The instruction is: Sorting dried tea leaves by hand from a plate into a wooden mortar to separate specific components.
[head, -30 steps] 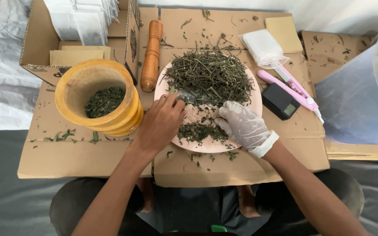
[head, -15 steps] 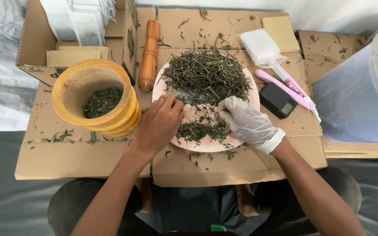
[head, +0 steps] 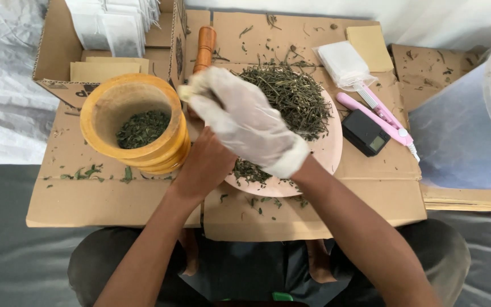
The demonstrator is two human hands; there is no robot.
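Note:
My right hand (head: 240,122), in a thin white glove, reaches left across the pink plate (head: 331,153) to the rim of the yellow wooden mortar (head: 163,149). Its fingertips are pinched together and blurred, as on a pinch of dried leaves. Crushed green leaves (head: 143,128) lie in the mortar. My bare left hand (head: 203,166) rests at the plate's left edge, mostly hidden under the right hand. A heap of dried stems (head: 294,96) fills the far side of the plate, and a small pile of picked leaves (head: 248,169) lies on the near side.
A wooden pestle (head: 204,42) lies behind the mortar. To the right of the plate are a small black scale (head: 366,132), a pink sealing tool (head: 379,113) and a stack of white bags (head: 342,62). A cardboard box (head: 52,51) stands far left, a translucent bucket (head: 473,125) far right.
My right hand has lifted off the leaf pile on the plate and swung left and away to the mortar's rim. My left hand has stayed at the plate's edge.

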